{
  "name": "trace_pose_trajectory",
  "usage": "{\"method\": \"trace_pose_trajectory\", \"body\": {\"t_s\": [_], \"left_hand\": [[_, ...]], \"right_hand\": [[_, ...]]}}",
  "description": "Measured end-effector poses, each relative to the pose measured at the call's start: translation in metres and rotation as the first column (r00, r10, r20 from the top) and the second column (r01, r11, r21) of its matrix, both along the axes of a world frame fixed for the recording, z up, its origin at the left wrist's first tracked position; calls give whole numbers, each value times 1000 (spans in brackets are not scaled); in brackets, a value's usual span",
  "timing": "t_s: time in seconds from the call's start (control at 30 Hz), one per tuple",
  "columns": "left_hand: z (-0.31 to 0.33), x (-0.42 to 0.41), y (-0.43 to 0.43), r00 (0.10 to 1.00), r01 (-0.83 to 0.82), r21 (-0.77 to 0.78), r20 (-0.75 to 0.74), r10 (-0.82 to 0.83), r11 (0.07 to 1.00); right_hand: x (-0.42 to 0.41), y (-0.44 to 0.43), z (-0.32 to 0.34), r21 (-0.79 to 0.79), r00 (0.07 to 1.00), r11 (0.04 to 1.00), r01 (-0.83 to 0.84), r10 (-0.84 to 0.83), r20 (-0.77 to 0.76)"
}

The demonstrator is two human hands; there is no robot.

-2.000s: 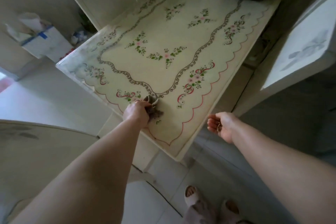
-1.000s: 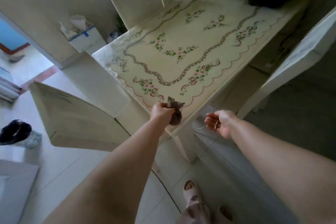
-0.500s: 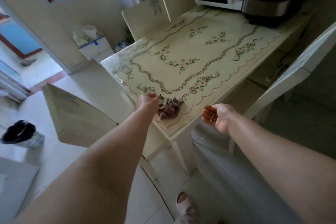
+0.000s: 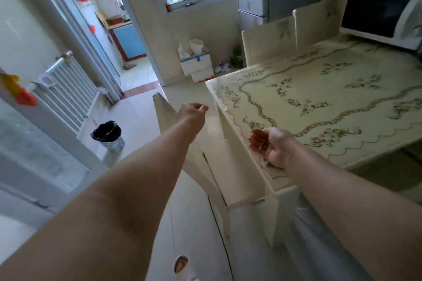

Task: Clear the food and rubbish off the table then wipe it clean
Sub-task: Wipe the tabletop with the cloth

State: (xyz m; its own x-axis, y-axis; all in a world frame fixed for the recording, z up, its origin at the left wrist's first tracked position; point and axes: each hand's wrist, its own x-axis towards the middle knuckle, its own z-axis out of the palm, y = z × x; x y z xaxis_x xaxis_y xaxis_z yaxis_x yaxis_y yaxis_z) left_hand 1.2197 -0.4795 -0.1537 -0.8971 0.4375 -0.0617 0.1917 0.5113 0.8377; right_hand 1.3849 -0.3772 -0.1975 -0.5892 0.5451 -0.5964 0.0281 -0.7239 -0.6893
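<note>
Both hands were out in front, well apart from each other. One, the left hand [image 4: 193,112], reached out over the floor, to the left of the table [image 4: 376,143]. Its fingers were curled in loosely, and I could not tell if it held anything. The right hand [image 4: 270,146] was cupped with the palm up, just over the near left corner of the table. Some small bits [image 4: 261,143] seemed to lie in the palm, maybe crumbs, but they were too small to be sure.

The flowery table top looked clear of food and rubbish. Only a microwave [image 4: 386,16] stood at the far right end. No wiping cloth showed anywhere in the picture. So the clearing looked almost done, and I could not tell if the wiping was finished.

A small bin [image 4: 108,136] with a black bag stood on the floor, far off to the left, near a white radiator [image 4: 66,93]. I think what was left was to drop the bits from the cupped hand into that bin. A pale chair [image 4: 196,143] stood between the hands and the bin side of the room.
</note>
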Motion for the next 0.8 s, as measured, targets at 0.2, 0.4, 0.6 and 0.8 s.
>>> {"method": "trace_pose_trajectory", "body": {"t_s": [0.2, 0.4, 0.6, 0.8], "left_hand": [[20, -69, -57, 998, -54, 66, -24, 56, 996], [23, -167, -130, 996, -91, 64, -17, 93, 994], [25, -273, -205, 994, -110, 33, -19, 111, 993], [13, -353, -262, 982, -188, 1, -8, 188, 982]], "right_hand": [[-84, -31, 27, 64, 997, 996, -64, 66, -29], [-211, -89, 46, 77, 992, 992, -101, 107, -74], [-339, -168, 55, 62, 974, 981, -183, 190, -121], [-440, -228, 39, 7, 956, 962, -274, 273, -106]]}}
